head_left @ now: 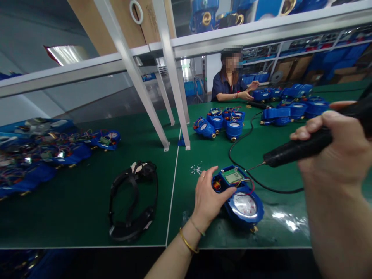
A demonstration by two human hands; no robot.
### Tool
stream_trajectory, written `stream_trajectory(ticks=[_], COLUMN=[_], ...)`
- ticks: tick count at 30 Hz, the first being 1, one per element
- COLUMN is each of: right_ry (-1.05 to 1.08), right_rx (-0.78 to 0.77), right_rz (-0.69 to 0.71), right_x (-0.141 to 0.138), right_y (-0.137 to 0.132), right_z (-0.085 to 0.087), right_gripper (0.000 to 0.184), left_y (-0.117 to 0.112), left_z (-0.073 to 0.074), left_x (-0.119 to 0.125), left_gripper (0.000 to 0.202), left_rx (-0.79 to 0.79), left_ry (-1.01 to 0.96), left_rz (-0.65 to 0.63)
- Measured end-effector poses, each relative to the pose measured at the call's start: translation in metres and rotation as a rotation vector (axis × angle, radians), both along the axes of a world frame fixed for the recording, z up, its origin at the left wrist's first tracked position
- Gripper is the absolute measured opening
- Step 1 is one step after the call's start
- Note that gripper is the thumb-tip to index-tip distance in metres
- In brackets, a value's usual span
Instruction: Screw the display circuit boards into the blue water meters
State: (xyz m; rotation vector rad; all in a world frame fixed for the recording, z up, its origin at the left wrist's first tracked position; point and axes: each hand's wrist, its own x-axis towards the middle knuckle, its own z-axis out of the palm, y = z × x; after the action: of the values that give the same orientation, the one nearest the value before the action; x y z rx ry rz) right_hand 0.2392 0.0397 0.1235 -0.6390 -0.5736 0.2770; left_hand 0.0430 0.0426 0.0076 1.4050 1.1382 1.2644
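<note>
- Left hand (207,193) half-curled, gripping blue plastic meter with round white dial (243,204), near green tabletop (197,151)'s front edge.
- Right hand (340,135) closed round black cylindrical screwdriver (296,149), its thin metal bit (255,166) beside the meter's green rectangular circuit board (234,177); contact unclear.
- Apparent step: screw work at the board. Next move seems to call for squarely seated bit, meter held steady.

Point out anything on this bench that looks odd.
Small pale pieces lie strewn loose beside the left hand, uncontained, as if spilled. A black strap harness lies between blue meters, looking rather out of place.
</note>
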Motion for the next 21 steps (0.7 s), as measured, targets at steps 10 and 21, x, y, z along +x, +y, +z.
stream_trajectory(ticks=[10,21], right_ry=[-0.213,-0.215], right_rx=[-0.081,-0.159], right_rz=[0.063,0.058], right_x=[0.000,0.003], right_y=[0.045,0.053], right_z=[-0.021,-0.027], right_gripper=[0.024,0.025], left_y=[0.013,0.017], left_z=[-0.011,-0.013], left_x=[0.011,0.011], left_gripper=[0.052,0.052], left_rx=[0.059,0.115], left_ry=[0.239,0.326], left_rz=[-0.099,-0.092])
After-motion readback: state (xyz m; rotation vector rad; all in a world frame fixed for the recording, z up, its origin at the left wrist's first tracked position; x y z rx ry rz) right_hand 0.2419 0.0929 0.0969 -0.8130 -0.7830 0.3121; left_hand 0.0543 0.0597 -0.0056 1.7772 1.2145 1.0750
